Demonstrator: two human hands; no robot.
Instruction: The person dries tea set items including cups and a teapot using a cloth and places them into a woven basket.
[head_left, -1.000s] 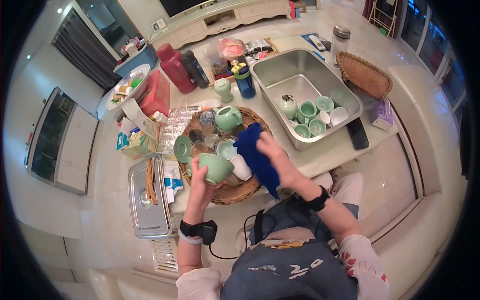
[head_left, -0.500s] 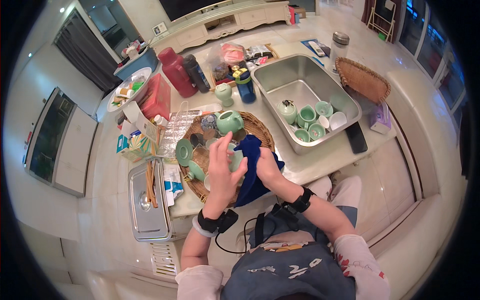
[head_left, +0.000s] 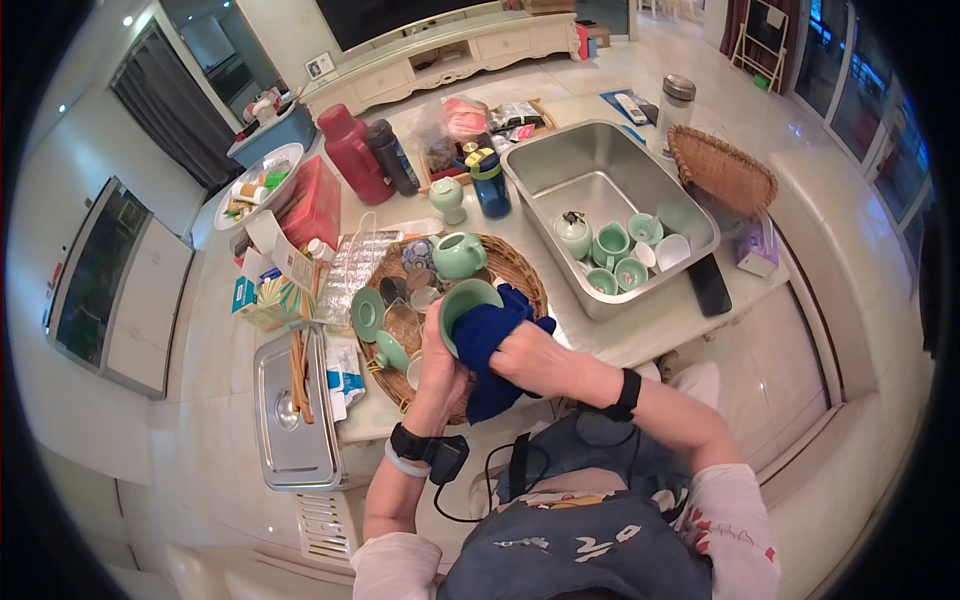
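Observation:
A pale green bowl [head_left: 468, 299], tilted with its mouth toward the right, is held over the near part of a round wicker tray [head_left: 521, 267]. My left hand [head_left: 436, 362] grips it from the left side. A dark blue cloth [head_left: 490, 372] is bunched in my right hand [head_left: 527, 358], partly pushed into the bowl's mouth. Behind the bowl, a green teapot [head_left: 460, 256] without its lid rests on the tray. Also there are a round green lid or saucer [head_left: 368, 314], another green piece [head_left: 391, 352] on its side and several small cups.
At right stands a deep steel basin [head_left: 612, 300] with several green and white cups and a lidded pot. A phone [head_left: 709, 286] and tissue pack [head_left: 758, 250] lie beside it. Thermoses [head_left: 356, 160] and a blue bottle [head_left: 489, 185] stand behind; a steel lid [head_left: 292, 420] is at left.
The green bowl has turned and come up clear into view. My right hand has moved the blue cloth from beside the bowl into its mouth.

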